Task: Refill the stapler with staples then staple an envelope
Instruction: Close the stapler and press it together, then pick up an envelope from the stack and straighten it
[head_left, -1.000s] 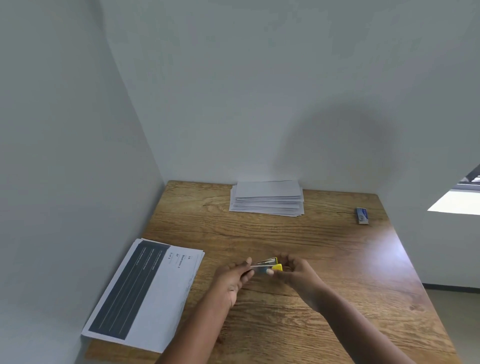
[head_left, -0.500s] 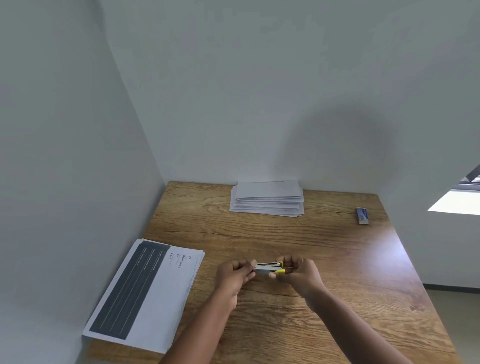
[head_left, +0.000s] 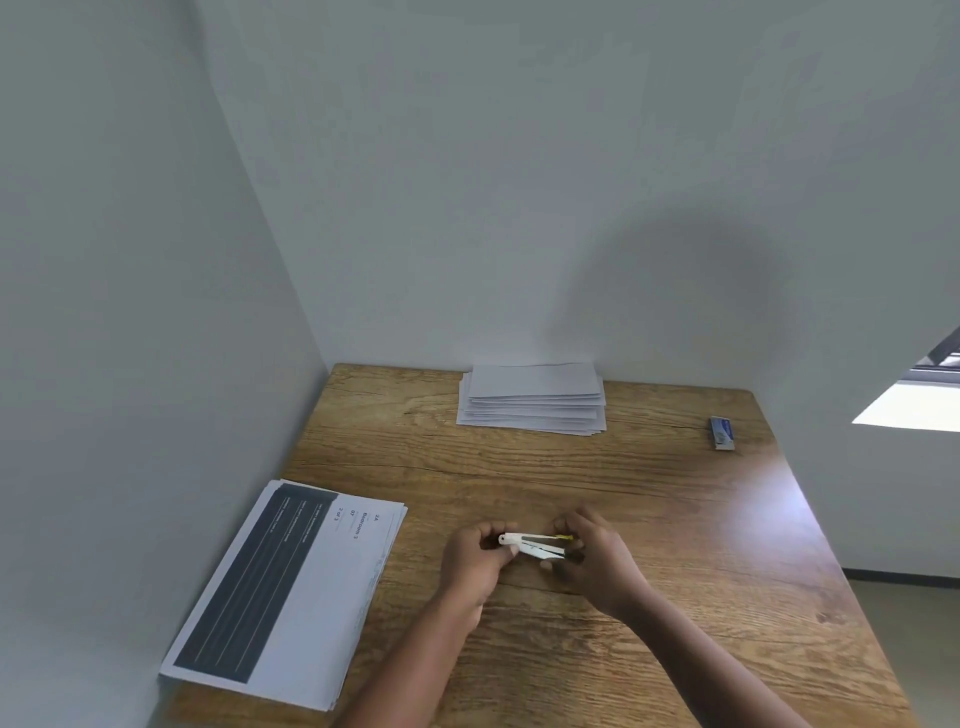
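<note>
1. Compared with the earlier frames, both hands are sitting slightly nearer the person, and the small white stapler with a yellow end is now showing a wedge-shaped gap between its top arm and base, where before it looked nearly flat.
2. Left hand is clenching its fingers around the stapler's left end; right hand is pinching the yellow right end between its fingers. Neither hand is released.
3. Stapler is being held just above the brown wood-grain tabletop, between the two hands, near the front middle; whether it is touching the wood cannot be told.
4. Small blue-and-grey staple box is lying well apart at the far right; a stack of white envelopes is resting against the back wall; a pile of printed sheets with a dark panel is lying at the left.
5. Judged step: opening the stapler for refilling; no staples are yet in hand.
6. Handling: the stapler is probably light, rigid and spring-loaded, so it is best gripped by base and top arm near the hinge, keeping fingertips away from the front. Staple strips are brittle and small; envelopes are thin and slide easily.
</note>
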